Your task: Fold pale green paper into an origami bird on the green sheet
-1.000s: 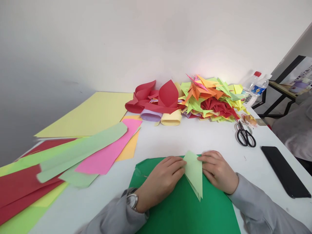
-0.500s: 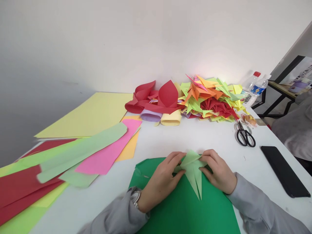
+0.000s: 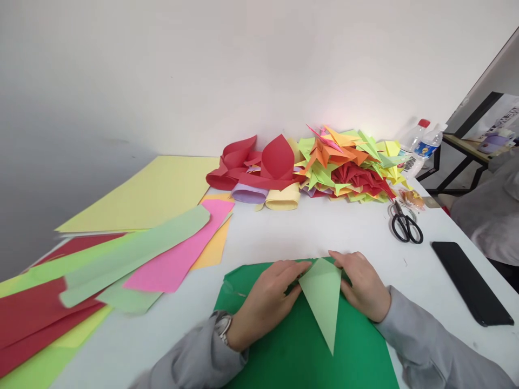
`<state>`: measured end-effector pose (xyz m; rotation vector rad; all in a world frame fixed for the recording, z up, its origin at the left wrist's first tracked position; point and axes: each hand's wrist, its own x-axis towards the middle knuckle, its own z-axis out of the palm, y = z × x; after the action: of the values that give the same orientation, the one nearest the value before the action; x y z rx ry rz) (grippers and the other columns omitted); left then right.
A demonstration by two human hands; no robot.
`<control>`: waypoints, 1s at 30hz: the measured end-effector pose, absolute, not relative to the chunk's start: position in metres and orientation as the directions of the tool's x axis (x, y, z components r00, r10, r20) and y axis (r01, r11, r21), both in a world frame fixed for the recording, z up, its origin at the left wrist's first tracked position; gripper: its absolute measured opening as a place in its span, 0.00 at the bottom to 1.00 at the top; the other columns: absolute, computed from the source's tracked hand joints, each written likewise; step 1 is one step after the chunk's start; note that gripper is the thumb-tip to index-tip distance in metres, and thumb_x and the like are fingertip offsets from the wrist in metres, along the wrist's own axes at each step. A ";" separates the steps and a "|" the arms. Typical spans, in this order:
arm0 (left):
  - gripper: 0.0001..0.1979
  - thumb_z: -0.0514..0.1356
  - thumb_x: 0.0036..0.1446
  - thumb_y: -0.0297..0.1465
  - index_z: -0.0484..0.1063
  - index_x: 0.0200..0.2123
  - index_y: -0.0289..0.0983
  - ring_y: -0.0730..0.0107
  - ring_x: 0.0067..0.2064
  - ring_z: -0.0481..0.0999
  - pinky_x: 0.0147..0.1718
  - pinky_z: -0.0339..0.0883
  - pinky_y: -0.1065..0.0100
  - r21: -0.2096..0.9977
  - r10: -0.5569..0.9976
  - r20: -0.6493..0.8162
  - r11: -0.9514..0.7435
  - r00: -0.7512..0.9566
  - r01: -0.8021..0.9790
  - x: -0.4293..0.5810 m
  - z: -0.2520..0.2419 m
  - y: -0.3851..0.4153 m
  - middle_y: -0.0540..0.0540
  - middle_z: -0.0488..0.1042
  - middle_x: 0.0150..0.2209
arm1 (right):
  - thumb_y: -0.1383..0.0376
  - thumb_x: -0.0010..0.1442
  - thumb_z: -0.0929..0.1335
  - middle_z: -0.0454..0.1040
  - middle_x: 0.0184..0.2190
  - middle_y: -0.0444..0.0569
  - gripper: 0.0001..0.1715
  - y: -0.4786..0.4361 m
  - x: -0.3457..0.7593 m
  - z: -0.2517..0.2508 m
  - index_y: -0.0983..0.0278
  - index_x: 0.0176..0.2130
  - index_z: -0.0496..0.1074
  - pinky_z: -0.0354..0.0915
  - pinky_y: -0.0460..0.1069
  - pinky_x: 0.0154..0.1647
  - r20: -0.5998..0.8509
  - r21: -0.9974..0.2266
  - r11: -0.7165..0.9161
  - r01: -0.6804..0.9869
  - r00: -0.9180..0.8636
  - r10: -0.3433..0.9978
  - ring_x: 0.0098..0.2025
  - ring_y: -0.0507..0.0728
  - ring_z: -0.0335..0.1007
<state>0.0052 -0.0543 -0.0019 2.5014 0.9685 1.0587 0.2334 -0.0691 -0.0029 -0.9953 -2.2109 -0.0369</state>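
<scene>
A pale green folded paper (image 3: 324,300), shaped like a long downward-pointing triangle, lies on a dark green sheet (image 3: 300,346) at the table's near edge. My left hand (image 3: 265,300) pinches the triangle's upper left corner with fingers closed on it. My right hand (image 3: 360,283) holds the upper right corner, fingers curled over the paper's edge. A wristwatch (image 3: 222,327) shows on my left wrist, and both arms wear grey sleeves.
Loose coloured sheets (image 3: 121,254) spread over the left of the white table (image 3: 308,229). Rolled red paper shapes (image 3: 259,167) and a heap of folded origami (image 3: 348,167) lie by the wall. Black scissors (image 3: 405,224), a dark phone (image 3: 470,281) and two bottles (image 3: 421,143) are at right.
The pale green piece went from partly opened with two thin points to a single flat triangle. Both hands shifted slightly along its top corners.
</scene>
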 end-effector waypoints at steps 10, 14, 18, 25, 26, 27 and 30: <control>0.12 0.51 0.63 0.21 0.75 0.39 0.31 0.59 0.44 0.75 0.40 0.67 0.58 -0.132 0.140 0.804 -0.906 0.578 0.403 -0.004 0.018 -0.067 0.41 0.79 0.38 | 0.74 0.65 0.62 0.79 0.34 0.52 0.11 -0.086 0.231 0.025 0.68 0.39 0.74 0.62 0.54 0.43 0.777 0.047 0.783 0.620 -0.515 0.361 0.40 0.57 0.72; 0.13 0.51 0.62 0.20 0.76 0.36 0.32 0.58 0.46 0.75 0.43 0.67 0.56 -0.209 0.099 0.801 -0.878 0.590 0.431 -0.003 0.018 -0.071 0.42 0.79 0.40 | 0.74 0.65 0.62 0.80 0.35 0.50 0.12 -0.090 0.230 0.028 0.67 0.39 0.75 0.61 0.55 0.47 0.802 0.104 0.739 0.666 -0.495 0.334 0.42 0.56 0.72; 0.11 0.53 0.62 0.21 0.75 0.34 0.32 0.61 0.40 0.75 0.41 0.68 0.58 -0.138 0.256 0.709 -0.863 0.657 0.486 0.006 0.018 -0.059 0.42 0.79 0.37 | 0.72 0.67 0.61 0.80 0.36 0.48 0.14 -0.078 0.229 0.018 0.66 0.37 0.75 0.61 0.56 0.48 0.708 0.073 0.727 0.682 -0.549 0.444 0.42 0.57 0.72; 0.14 0.49 0.62 0.19 0.74 0.33 0.32 0.61 0.39 0.73 0.41 0.69 0.58 -0.093 0.352 0.560 -0.873 0.750 0.479 0.007 0.006 -0.052 0.42 0.78 0.37 | 0.71 0.66 0.64 0.79 0.37 0.46 0.10 -0.067 0.232 0.000 0.64 0.36 0.73 0.59 0.58 0.54 0.573 0.044 0.735 0.676 -0.620 0.536 0.44 0.57 0.70; 0.14 0.49 0.61 0.19 0.75 0.34 0.32 0.60 0.40 0.73 0.41 0.69 0.57 -0.081 0.366 0.550 -0.872 0.751 0.484 0.007 0.005 -0.053 0.42 0.78 0.38 | 0.71 0.66 0.64 0.79 0.37 0.46 0.10 -0.067 0.232 -0.001 0.64 0.36 0.73 0.59 0.58 0.54 0.565 0.037 0.735 0.677 -0.621 0.544 0.45 0.57 0.70; 0.15 0.49 0.61 0.18 0.75 0.35 0.32 0.60 0.40 0.73 0.41 0.69 0.57 -0.071 0.378 0.542 -0.870 0.751 0.489 0.007 0.003 -0.054 0.41 0.77 0.39 | 0.70 0.66 0.64 0.79 0.38 0.46 0.10 -0.068 0.232 -0.001 0.64 0.36 0.73 0.59 0.58 0.54 0.556 0.030 0.733 0.679 -0.621 0.553 0.44 0.57 0.69; 0.15 0.49 0.59 0.18 0.75 0.38 0.31 0.59 0.41 0.73 0.40 0.69 0.57 -0.057 0.395 0.511 -0.871 0.763 0.488 0.007 0.002 -0.058 0.39 0.77 0.40 | 0.70 0.67 0.62 0.78 0.39 0.46 0.12 -0.070 0.232 0.000 0.65 0.37 0.74 0.59 0.58 0.54 0.535 0.003 0.728 0.685 -0.617 0.578 0.44 0.57 0.69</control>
<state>0.0073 -0.0577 0.0022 3.1240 0.7897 0.8361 0.2322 -0.0701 -0.0003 -0.9584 -2.4209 -0.2822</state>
